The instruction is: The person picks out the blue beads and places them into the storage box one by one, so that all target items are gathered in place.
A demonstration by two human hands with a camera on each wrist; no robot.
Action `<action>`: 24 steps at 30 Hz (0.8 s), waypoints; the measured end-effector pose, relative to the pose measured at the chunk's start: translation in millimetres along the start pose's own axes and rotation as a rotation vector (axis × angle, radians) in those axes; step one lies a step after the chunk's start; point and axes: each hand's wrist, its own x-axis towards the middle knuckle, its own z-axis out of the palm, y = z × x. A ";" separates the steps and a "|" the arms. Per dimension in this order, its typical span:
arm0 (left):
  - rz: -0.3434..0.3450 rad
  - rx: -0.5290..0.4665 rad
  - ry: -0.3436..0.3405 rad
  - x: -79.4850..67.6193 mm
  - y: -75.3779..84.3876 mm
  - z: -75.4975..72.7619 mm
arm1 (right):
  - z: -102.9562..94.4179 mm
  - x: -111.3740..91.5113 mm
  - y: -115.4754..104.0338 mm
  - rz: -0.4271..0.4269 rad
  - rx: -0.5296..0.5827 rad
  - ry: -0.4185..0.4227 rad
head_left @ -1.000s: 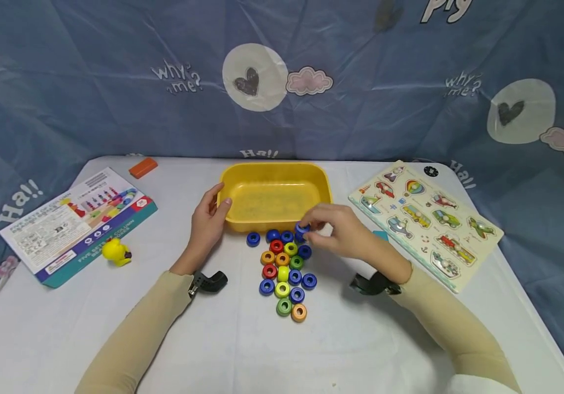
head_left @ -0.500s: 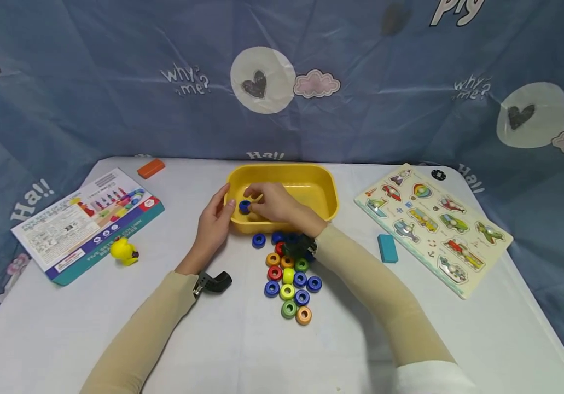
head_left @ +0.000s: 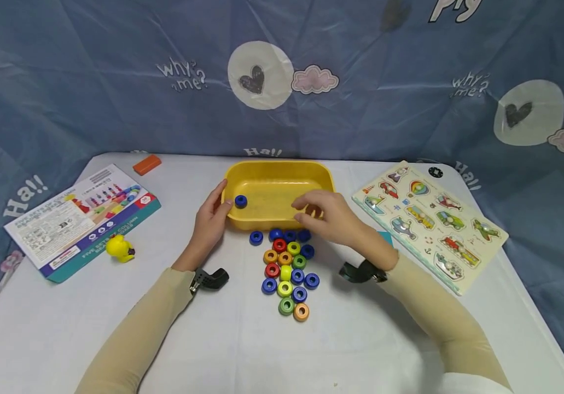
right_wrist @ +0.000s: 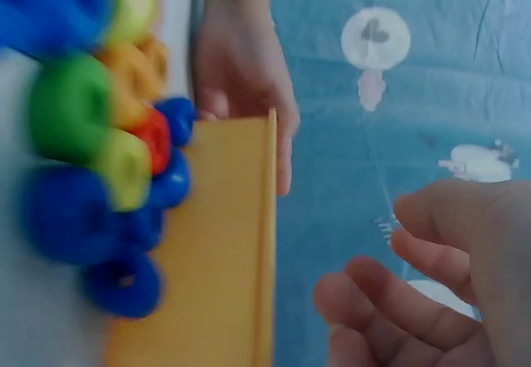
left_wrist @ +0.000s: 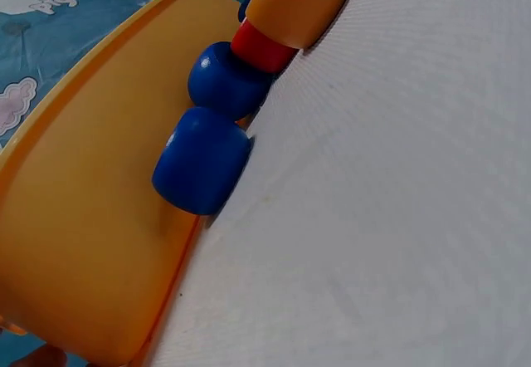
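Note:
My left hand (head_left: 211, 213) grips the left end of a shallow yellow tray (head_left: 282, 224), thumb at the rim and fingers along the outside. Inside that end, close to the thumb, lies one blue bead (head_left: 240, 202) with a hole through it. Over the tray's front right corner hovers my right hand (head_left: 333, 219), fingers loosely bent and apart, with nothing between them. In front of the tray lie several ring-shaped beads (head_left: 285, 273) in blue, red, orange, yellow and green. The left wrist view shows blue beads (left_wrist: 202, 161) right by the tray's outer wall (left_wrist: 91, 209).
A toy box (head_left: 85, 219) lies at the left, with a yellow toy duck (head_left: 120, 248) before it and an orange block (head_left: 147, 164) behind. At the right is a picture puzzle board (head_left: 429, 219); a teal block (head_left: 386, 236) is partly hidden by the right arm.
My right hand carried a blue bead from the front row to the tray's left end and let it go there. It has since moved back right, empty. The left hand keeps its grip.

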 end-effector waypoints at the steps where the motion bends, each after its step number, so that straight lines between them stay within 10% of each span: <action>1: -0.001 0.000 0.002 0.2 -0.3 0.6 | -1.8 -12.1 1.1 -0.012 -0.003 -0.003; 8: 0.007 -0.015 0.008 2.9 -4.8 2.0 | 13.9 -61.7 21.1 0.061 -0.018 -0.172; 24: 0.030 -0.040 0.038 17.5 -39.4 3.4 | 33.6 -63.9 26.3 0.089 -0.065 -0.149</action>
